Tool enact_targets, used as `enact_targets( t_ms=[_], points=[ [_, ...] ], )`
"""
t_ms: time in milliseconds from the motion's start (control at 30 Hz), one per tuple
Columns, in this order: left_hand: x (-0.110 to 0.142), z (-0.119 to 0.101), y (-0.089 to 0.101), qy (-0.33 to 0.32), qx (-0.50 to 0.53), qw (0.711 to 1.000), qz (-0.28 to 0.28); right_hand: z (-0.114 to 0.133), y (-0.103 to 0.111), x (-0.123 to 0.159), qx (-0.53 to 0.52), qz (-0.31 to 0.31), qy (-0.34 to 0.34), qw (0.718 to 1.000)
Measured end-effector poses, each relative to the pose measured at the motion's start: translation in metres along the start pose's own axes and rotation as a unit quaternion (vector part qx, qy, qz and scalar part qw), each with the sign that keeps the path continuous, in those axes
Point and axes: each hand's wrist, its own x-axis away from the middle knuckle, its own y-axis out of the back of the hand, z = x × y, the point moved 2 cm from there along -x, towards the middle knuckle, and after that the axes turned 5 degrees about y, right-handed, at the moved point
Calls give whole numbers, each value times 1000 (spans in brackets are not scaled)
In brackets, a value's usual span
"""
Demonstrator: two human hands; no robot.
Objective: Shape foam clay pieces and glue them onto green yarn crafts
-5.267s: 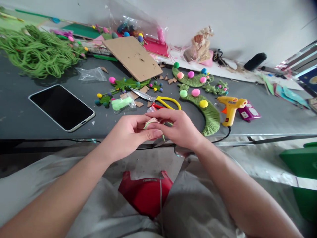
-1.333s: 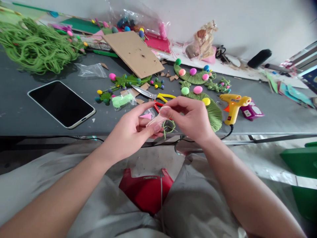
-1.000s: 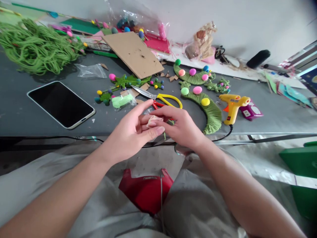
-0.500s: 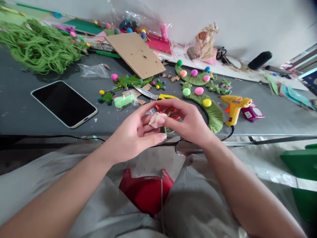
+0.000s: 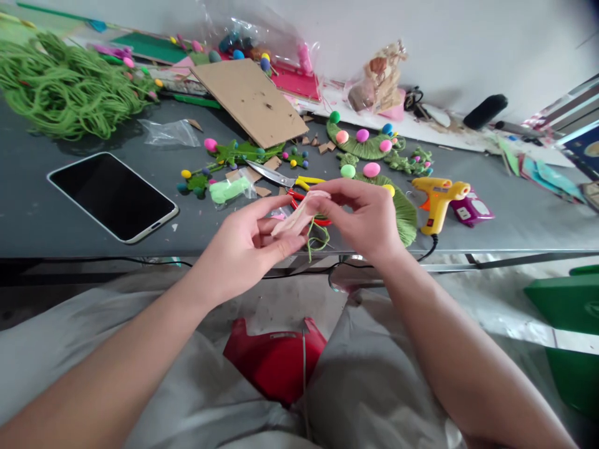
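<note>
A pale pink lump of soft modelling clay [image 5: 299, 216] is stretched slantwise between my two hands, above the table's front edge. My left hand [image 5: 253, 240] has its lower left end between thumb and fingers. The upper right end is pinched by my right hand [image 5: 360, 215]. Just beyond them lie scissors with yellow and red handles [image 5: 304, 182], partly covered by my fingers. A loose green yarn strand [image 5: 319, 240] shows between the hands. Light green clay in a clear bag [image 5: 230, 189] rests left of the scissors.
A yellow glue gun [image 5: 437, 199] stands at right beside a purple packet [image 5: 472, 209]. Green yarn-wrapped arcs [image 5: 405, 215] with coloured balls lie near my right hand. At left are a phone [image 5: 112, 196] and a yarn heap [image 5: 70, 87]. Cardboard [image 5: 250, 100] lies behind.
The clay was a compact crumpled lump; now it is drawn out longer between my hands. My right hand has turned and pinches its upper end. The view has shifted slightly.
</note>
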Motion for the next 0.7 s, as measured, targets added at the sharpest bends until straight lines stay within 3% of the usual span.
enact_targets(
  t_ms=[67, 167, 267, 367, 433, 600, 700],
  points=[
    [0, 2, -1, 5, 29, 999, 29, -1, 0, 0, 0, -2, -4, 1000],
    [-1, 5, -2, -2, 61, 997, 50, 2, -8, 4, -2, 77, 9, 997],
    [-2, 7, 0, -5, 44, 999, 30, 7, -20, 10, -36, 148, 16, 988],
    [-1, 7, 1, 6, 27, 1000, -11, 11, -25, 12, -60, 168, 8, 984],
    [1, 5, 0, 10, 22, 999, -23, 12, -23, 11, -59, 150, -6, 987],
    [5, -2, -3, -15, 13, 1000, -23, 4, -8, 1, -58, 32, -34, 997],
    [5, -3, -4, 3, 10, 1000, -9, -2, 1, -3, -42, -22, -39, 998]
  ],
)
